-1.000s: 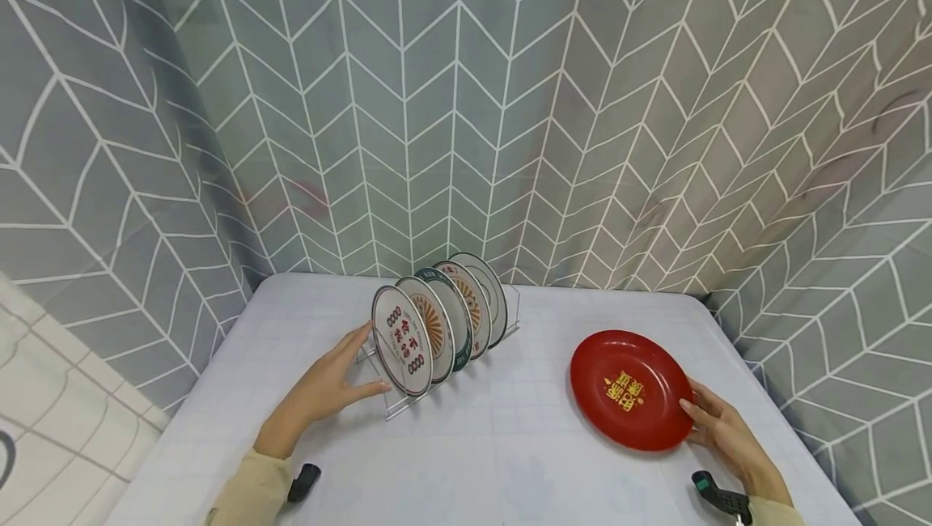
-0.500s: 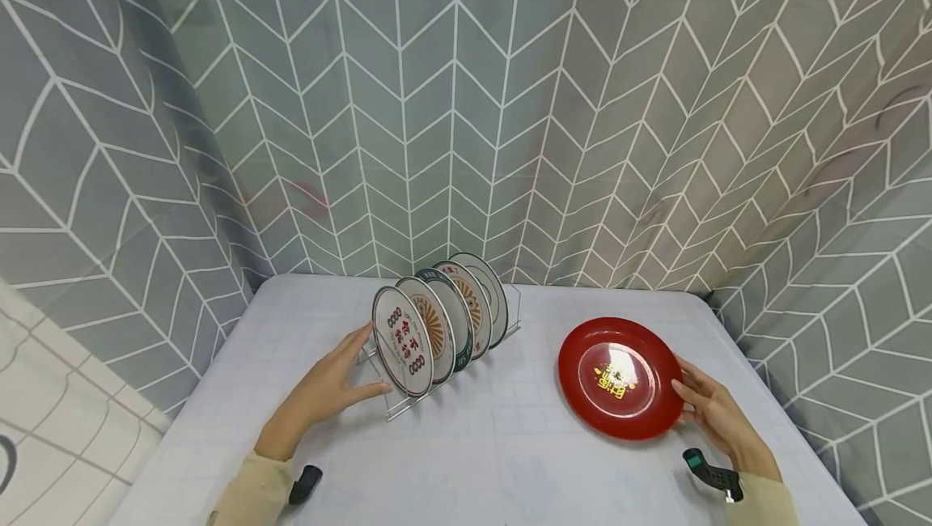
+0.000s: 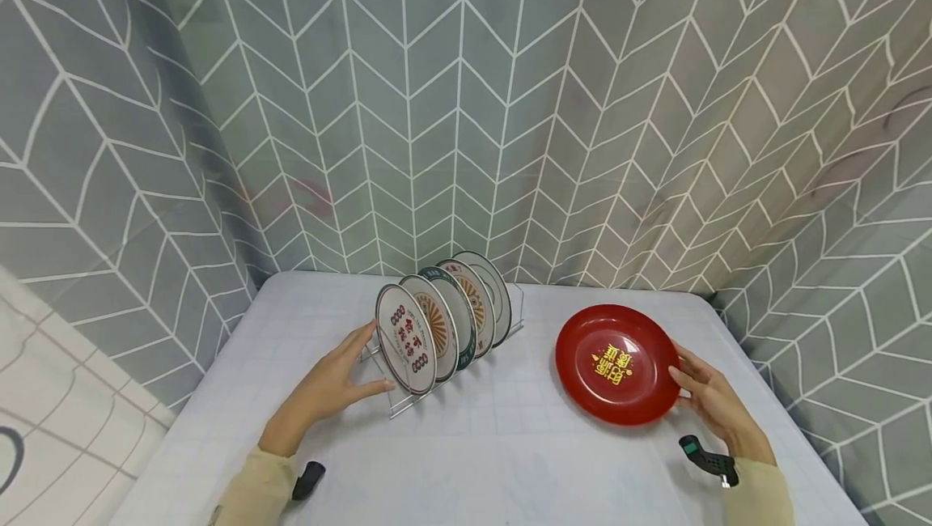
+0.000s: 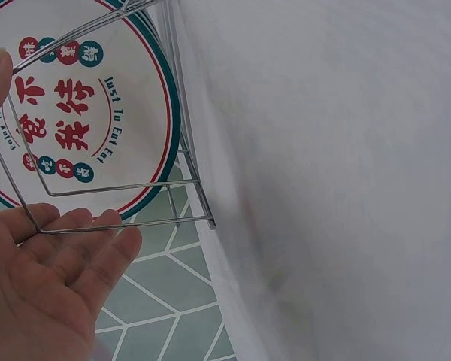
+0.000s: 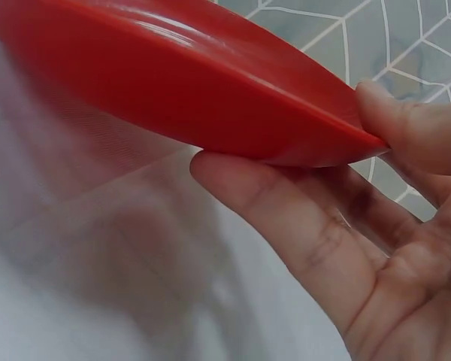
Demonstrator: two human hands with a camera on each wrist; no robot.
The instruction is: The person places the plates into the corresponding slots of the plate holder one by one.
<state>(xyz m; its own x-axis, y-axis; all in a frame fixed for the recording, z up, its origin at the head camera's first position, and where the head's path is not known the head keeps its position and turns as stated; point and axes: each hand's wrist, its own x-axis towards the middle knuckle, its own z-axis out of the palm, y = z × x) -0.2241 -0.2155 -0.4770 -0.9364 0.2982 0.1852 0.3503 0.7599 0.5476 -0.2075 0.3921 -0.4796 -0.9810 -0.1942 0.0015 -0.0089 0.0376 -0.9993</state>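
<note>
My right hand [image 3: 717, 400] pinches the rim of a round red plate [image 3: 571, 348] with gold characters, thumb on top and fingers underneath. In the right wrist view the red plate [image 5: 233, 113] tilts, its underside facing the white tabletop. At the left, a wire plate rack [image 3: 411, 402] holds several round patterned plates standing on edge. My left hand [image 3: 324, 384] is at the rack's near end, thumb and fingers spread. Its extended fingers meet the wire and the rim of the front plate [image 4: 83, 105], which bears red characters and a green edge.
A table with a white cloth [image 3: 502, 461] lies under everything. Grey chevron-patterned curtains [image 3: 466, 105] surround it at the back and sides. White tiles [image 3: 58, 396] show at the lower left. Both wrists carry small black devices, one [image 3: 709, 461] on the right.
My right hand has carried the red plate a little left and toward the back of the table, and the plate has turned slightly. The left hand and the rack have stayed put.
</note>
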